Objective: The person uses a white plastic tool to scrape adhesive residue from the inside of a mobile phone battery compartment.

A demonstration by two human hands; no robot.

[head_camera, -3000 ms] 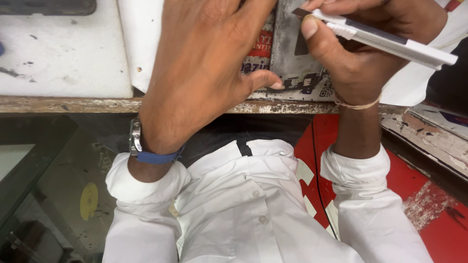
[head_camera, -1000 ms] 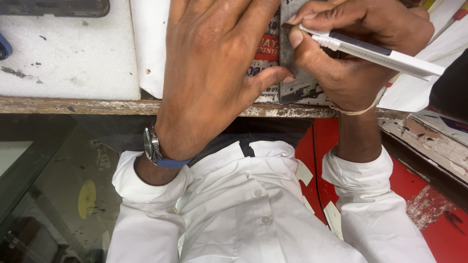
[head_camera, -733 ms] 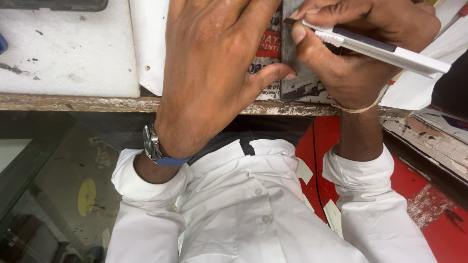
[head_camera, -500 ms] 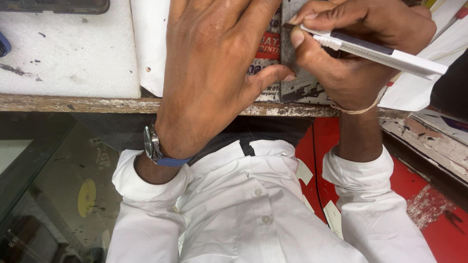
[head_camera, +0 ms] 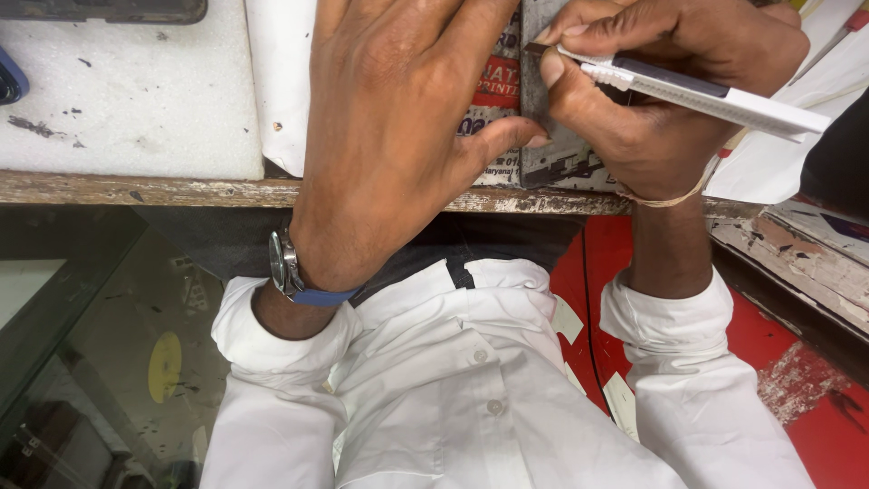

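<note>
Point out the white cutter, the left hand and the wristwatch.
White cutter point(head_camera: 724, 95), head view, on its white handle.
Left hand point(head_camera: 398, 136), head view, on its back.
Wristwatch point(head_camera: 283, 263), head view, on its metal case.

The left hand covers most of the printed sheet, and its fingertips run past the top edge. Beside that hand, the right hand hides the cutter's blade tip and the metal ruler's upper length. Left of it, a dark tray is cropped.
</note>
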